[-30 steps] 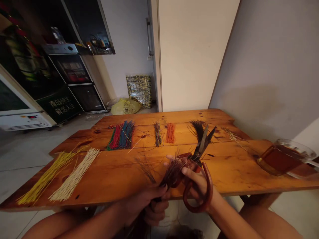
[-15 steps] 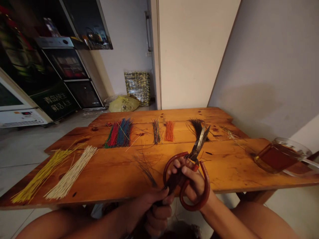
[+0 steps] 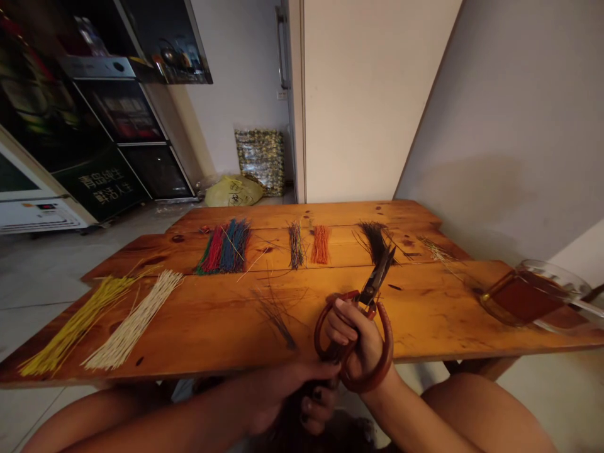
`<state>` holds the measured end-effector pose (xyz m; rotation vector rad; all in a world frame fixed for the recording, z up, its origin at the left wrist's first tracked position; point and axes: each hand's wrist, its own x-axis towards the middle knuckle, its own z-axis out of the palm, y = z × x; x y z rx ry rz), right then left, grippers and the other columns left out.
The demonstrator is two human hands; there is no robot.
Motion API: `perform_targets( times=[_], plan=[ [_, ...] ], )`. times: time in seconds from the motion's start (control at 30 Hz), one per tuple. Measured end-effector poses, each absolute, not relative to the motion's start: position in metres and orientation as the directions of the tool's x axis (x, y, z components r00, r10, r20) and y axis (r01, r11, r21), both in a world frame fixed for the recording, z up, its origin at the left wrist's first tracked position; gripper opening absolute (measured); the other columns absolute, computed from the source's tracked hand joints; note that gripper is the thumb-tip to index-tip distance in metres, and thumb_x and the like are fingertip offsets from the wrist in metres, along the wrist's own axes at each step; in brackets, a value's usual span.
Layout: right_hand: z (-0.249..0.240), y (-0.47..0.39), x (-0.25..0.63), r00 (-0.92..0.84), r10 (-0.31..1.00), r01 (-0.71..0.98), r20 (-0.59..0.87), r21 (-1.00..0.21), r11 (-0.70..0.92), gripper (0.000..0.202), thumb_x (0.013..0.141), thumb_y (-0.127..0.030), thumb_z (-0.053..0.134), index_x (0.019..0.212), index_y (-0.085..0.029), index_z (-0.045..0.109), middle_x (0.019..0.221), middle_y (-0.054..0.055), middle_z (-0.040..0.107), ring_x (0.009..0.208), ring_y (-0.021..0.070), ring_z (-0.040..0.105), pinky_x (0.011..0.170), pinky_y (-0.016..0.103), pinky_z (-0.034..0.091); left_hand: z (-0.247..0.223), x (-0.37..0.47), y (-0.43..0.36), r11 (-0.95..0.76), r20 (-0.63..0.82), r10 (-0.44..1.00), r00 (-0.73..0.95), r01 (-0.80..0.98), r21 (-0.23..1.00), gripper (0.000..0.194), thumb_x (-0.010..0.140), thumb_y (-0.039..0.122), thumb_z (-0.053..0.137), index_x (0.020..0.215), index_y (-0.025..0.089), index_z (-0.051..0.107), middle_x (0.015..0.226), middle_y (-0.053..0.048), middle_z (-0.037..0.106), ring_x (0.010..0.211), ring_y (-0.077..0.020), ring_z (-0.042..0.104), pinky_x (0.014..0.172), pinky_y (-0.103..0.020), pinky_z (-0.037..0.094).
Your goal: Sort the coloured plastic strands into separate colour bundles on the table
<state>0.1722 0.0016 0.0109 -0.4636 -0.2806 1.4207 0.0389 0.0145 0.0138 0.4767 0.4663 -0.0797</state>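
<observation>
My right hand [image 3: 361, 336] is closed around a pair of scissors [image 3: 372, 289] with big red loop handles, its blades pointing up and away over the table. The blades lie nearly together. Just below and to the left, my left hand [image 3: 302, 380] is curled round a bundle of dark strands [image 3: 334, 353], blurred and mostly hidden between the two hands. Its upper end runs up to my right fingers. A few loose dark strands [image 3: 282, 327] lie on the wooden table [image 3: 221, 333] beyond my left hand.
Yellow strands [image 3: 78, 330] and cream strands [image 3: 134, 321] lie at the left. Along the back are red strands [image 3: 216, 250], blue strands [image 3: 236, 245], a mixed bundle [image 3: 296, 245], orange strands [image 3: 320, 245] and black strands [image 3: 374, 240]. A glass mug [image 3: 523, 296] of brown liquid stands right.
The scissor blades have come closer together. My right fingers have wrapped further round the handles, and my left hand has shifted slightly right and down with the dark strands.
</observation>
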Motion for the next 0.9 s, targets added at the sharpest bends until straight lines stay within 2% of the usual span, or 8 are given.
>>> perform_targets(
  times=[0.17, 0.3, 0.37, 0.43, 0.53, 0.67, 0.8, 0.9],
  plan=[
    [0.013, 0.002, 0.167, 0.181, 0.983, -0.841, -0.003, -0.519, 0.154, 0.022, 0.069, -0.013, 0.067, 0.065, -0.018, 0.046, 0.048, -0.012, 0.025, 0.036, 0.0002, 0.014, 0.033, 0.01, 0.024, 0.024, 0.049, 0.012, 0.724, -0.663, 0.333, 0.671, 0.269, 0.636, 0.038, 0.075, 0.052, 0.058, 0.067, 0.019, 0.042, 0.051, 0.007, 0.03, 0.042, -0.0052, 0.018, 0.042, -0.021, 0.012],
    [0.02, 0.004, 0.175, 0.122, 0.991, -0.808, 0.048, -0.575, 0.127, 0.02, 0.071, -0.018, 0.068, 0.061, -0.017, 0.05, 0.048, -0.008, 0.039, 0.041, 0.0029, 0.037, 0.042, 0.013, 0.039, 0.026, 0.045, 0.008, 0.644, -0.588, 0.392, 0.708, 0.245, 0.724, 0.045, 0.078, 0.063, 0.044, 0.062, 0.021, 0.037, 0.044, 0.009, 0.021, 0.038, -0.006, 0.01, 0.04, -0.024, 0.005],
    [0.025, 0.006, 0.188, 0.103, 0.994, -0.761, 0.029, -0.641, 0.098, 0.015, 0.069, -0.023, 0.07, 0.066, -0.017, 0.057, 0.061, -0.002, 0.054, 0.057, 0.0086, 0.053, 0.054, 0.02, 0.048, 0.029, 0.039, 0.012, 0.603, -0.529, 0.41, 0.743, 0.215, 0.769, 0.045, 0.08, 0.062, 0.039, 0.061, 0.021, 0.035, 0.044, 0.009, 0.02, 0.038, -0.0063, 0.009, 0.04, -0.025, 0.005],
    [0.028, 0.01, 0.205, 0.143, 0.99, -0.682, -0.006, -0.725, 0.094, 0.018, 0.066, -0.027, 0.073, 0.074, -0.016, 0.062, 0.076, 0.003, 0.062, 0.071, 0.0137, 0.059, 0.064, 0.026, 0.051, 0.033, 0.031, 0.022, 0.514, -0.491, 0.473, 0.731, 0.224, 0.828, 0.044, 0.083, 0.058, 0.036, 0.06, 0.021, 0.034, 0.045, 0.009, 0.021, 0.039, -0.0065, 0.011, 0.04, -0.025, 0.006],
    [0.025, 0.013, 0.231, 0.201, 0.979, -0.503, 0.017, -0.856, 0.118, 0.021, 0.064, -0.029, 0.075, 0.072, -0.016, 0.06, 0.068, 0.0, 0.059, 0.06, 0.0113, 0.056, 0.055, 0.024, 0.048, 0.04, 0.016, 0.045, 0.378, -0.476, 0.576, 0.664, 0.3, 0.876, 0.042, 0.084, 0.055, 0.039, 0.06, 0.021, 0.034, 0.048, 0.008, 0.025, 0.041, -0.0065, 0.015, 0.04, -0.025, 0.008],
    [0.011, 0.005, 0.246, 0.089, 0.996, -0.349, 0.032, -0.935, 0.061, 0.03, 0.076, -0.046, 0.061, 0.072, -0.017, 0.054, 0.058, -0.002, 0.051, 0.042, 0.0067, 0.039, 0.04, 0.022, 0.035, 0.045, -0.004, 0.081, 0.238, -0.421, 0.665, 0.617, 0.359, 0.902, 0.041, 0.085, 0.054, 0.036, 0.06, 0.021, 0.034, 0.052, 0.007, 0.023, 0.043, -0.0061, 0.014, 0.041, -0.023, 0.008],
    [-0.001, -0.019, 0.234, -0.051, 0.998, -0.273, -0.037, -0.961, -0.05, 0.051, 0.083, -0.064, 0.032, 0.081, -0.017, 0.051, 0.069, 0.002, 0.051, 0.044, 0.0073, 0.038, 0.042, 0.024, 0.035, 0.052, -0.017, 0.111, 0.237, -0.412, 0.637, 0.651, 0.343, 0.909, 0.042, 0.084, 0.056, 0.037, 0.061, 0.021, 0.03, 0.052, 0.008, 0.019, 0.044, -0.007, 0.009, 0.04, -0.022, 0.007],
    [-0.005, -0.034, 0.222, -0.169, 0.983, -0.054, -0.07, -0.995, -0.08, 0.05, 0.085, -0.062, 0.03, 0.083, -0.016, 0.05, 0.071, 0.002, 0.048, 0.051, 0.0094, 0.043, 0.051, 0.026, 0.041, 0.059, -0.015, 0.127, 0.258, -0.415, 0.616, 0.67, 0.326, 0.909, 0.044, 0.084, 0.056, 0.039, 0.06, 0.021, 0.027, 0.051, 0.008, 0.017, 0.043, -0.0073, 0.008, 0.039, -0.022, 0.005]
  ],
)
